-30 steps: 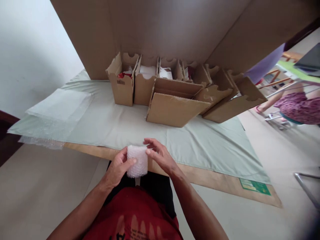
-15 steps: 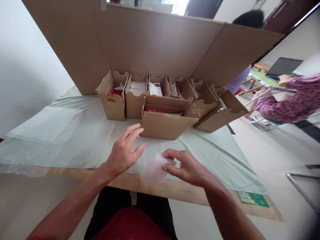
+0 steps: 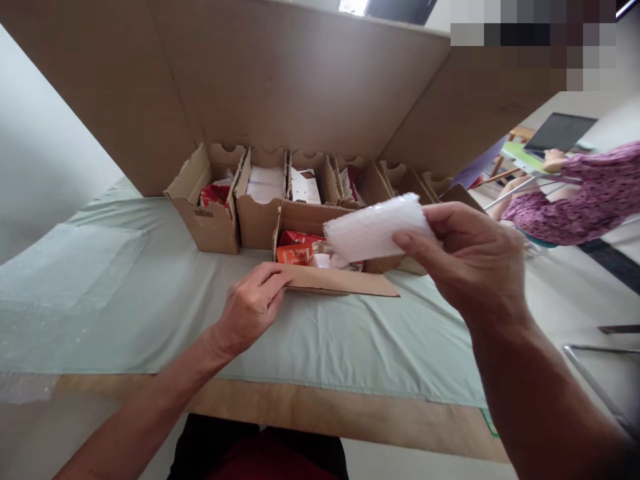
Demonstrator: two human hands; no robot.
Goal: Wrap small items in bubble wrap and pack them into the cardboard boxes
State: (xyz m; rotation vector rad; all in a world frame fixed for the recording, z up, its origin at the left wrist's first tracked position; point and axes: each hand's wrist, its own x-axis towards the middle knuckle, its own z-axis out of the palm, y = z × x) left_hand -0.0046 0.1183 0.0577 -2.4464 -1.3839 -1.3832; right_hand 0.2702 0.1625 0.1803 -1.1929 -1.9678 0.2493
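My right hand (image 3: 467,250) grips a small bubble-wrapped bundle (image 3: 377,227) between thumb and fingers, raised over the front cardboard box (image 3: 345,280). What the bubble wrap encloses cannot be made out. My left hand (image 3: 255,300) is closed on the left end of that box's near wall, which leans toward me. Inside the box lie red and orange packets (image 3: 295,252) and some clear or white wrapped pieces, partly covered by the bundle.
Behind the front box stands a row of cardboard boxes (image 3: 213,230) against a tall cardboard panel (image 3: 300,87). Bubble wrap sheets (image 3: 70,260) lie on the green cloth (image 3: 185,320) at left. At right, a person in a patterned garment (image 3: 600,193) sits by a laptop (image 3: 563,132).
My right hand has lifted the bubble-wrapped bundle from the table's front edge to above the front box. My left hand, formerly open, has taken the box's near wall and tipped it toward me.
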